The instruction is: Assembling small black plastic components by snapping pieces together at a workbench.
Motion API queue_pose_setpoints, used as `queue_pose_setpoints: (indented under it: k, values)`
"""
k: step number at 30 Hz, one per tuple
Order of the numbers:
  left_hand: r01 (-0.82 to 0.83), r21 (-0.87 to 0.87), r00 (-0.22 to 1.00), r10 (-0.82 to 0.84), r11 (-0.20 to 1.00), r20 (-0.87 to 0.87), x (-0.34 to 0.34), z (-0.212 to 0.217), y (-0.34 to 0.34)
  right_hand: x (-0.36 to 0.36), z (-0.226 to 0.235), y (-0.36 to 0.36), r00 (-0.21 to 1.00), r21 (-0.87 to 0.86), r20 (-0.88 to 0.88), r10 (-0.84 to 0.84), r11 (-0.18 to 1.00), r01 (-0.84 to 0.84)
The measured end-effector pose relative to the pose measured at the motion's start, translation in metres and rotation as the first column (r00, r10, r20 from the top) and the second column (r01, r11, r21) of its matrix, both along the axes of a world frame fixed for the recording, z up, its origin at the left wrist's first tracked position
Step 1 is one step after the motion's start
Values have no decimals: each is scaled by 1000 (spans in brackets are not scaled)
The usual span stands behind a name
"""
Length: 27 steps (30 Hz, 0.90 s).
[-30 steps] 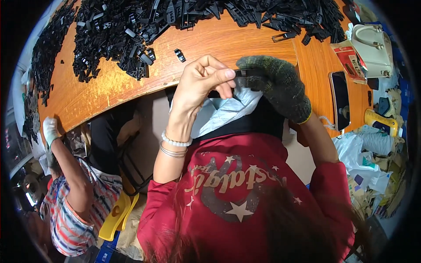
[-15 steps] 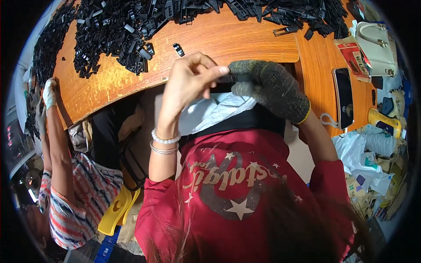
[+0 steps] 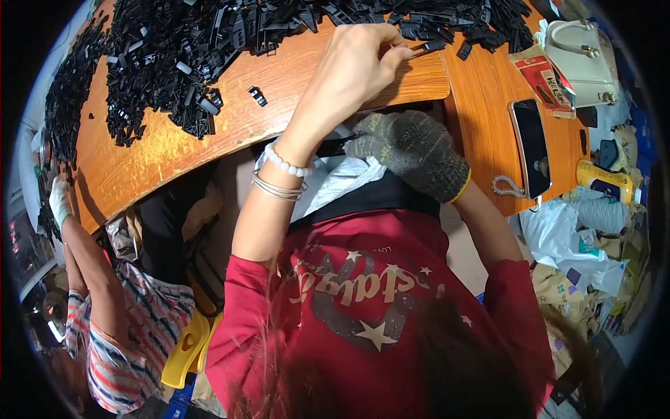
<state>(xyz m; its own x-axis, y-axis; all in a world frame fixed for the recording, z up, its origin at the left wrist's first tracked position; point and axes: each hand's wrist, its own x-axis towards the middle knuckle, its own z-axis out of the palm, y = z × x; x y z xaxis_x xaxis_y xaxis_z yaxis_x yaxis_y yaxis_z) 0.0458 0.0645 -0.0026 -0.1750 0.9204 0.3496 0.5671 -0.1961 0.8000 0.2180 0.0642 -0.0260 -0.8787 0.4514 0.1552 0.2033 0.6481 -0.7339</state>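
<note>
Fingers [image 3: 396, 59] of our left hand [image 3: 352, 63] are drawn close together, thumb toward index, at the left end of a black part [image 3: 427, 47]. We cannot tell whether they grip it. Our right hand [image 3: 417, 150] wears a dark knit glove, its fingers curled inward; what they pinch, if anything, is hidden from us.

Layout, by size:

1. Table [image 3: 167, 146]: wooden; our left forearm crosses its near edge, while our right hand is on the lap side of that edge.
2. Pile [image 3: 223, 35]: black pieces, heaped along the far side and down the left.
3. Bag [image 3: 576, 63]: pale, far right.
4. Sheet [image 3: 342, 183]: whitish, crumpled, on our lap below the right hand.
5. Phone [image 3: 532, 148]: dark screen, right side of the table.
6. Part: on the table, beside the pile's near fringe.
7. Clip [image 3: 257, 96]: black, alone, well left of the part.

Cautions, in our judgement: a hold on the end alone could let the part pivot and slip. Pushing before gripping could drive it into the pile. Neighbouring pieces could tangle with it. Anything loosely held in the glove could drop onto the sheet if our attention stays with the left hand.
</note>
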Motion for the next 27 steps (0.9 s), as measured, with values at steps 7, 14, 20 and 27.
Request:
queue_pose_setpoints:
  k: [7, 14, 20, 27]
  values:
    - [-55, -44, 997, 53, 997, -57, -22, 2, -8, 3, 3, 1, 997, -125, -79, 13, 992, -23]
    - [-87, 70, 991, 93, 994, -96, -2, -21, 16, 14, 7, -2, 979, -182, 84, -187, 963, 200]
    - [-113, 72, 934, 130, 991, -332, 19, -29, 23, 18, 17, -2, 847, -639, 108, -521, 616, 461]
    - [78, 185, 953, -19, 980, -302, 6, -10, -53, -7, 35, 20, 944, 244, -137, -300, 913, 326]
